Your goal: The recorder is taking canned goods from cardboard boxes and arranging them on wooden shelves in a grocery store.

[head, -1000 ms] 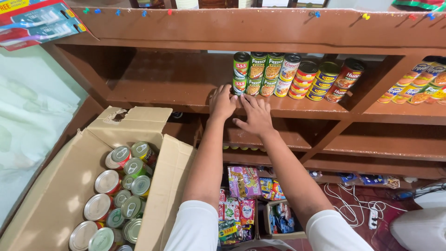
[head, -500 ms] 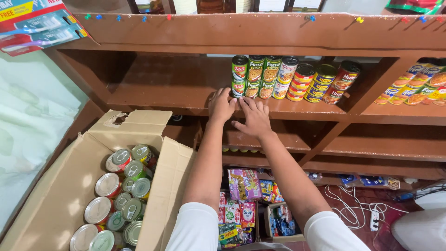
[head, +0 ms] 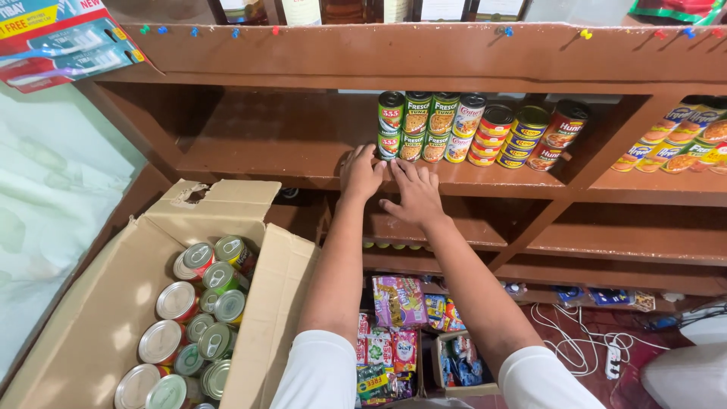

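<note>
Shelving of brown wood (head: 288, 144) carries stacked cans (head: 424, 129), eight green-labelled ones in two rows of four. Below them both hands, left (head: 361, 173) and right (head: 415, 193), lie flat, fingers spread, holding nothing, just touching the bottom row.

Stacked green-, red- and yellow-labelled cans (head: 424, 125) on the shelf. Open cardboard box (head: 91, 318) of cans lower left. Colourful snack packets (head: 397, 299) below. Blue-red carded packs (head: 53, 38) upper left.

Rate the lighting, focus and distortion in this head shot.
Head view: even, soft light; cans on the shelf sharp; both hands, left and right, unblurred; box cans show mild glare; straight edges bow slightly toward the frame edges.
</note>
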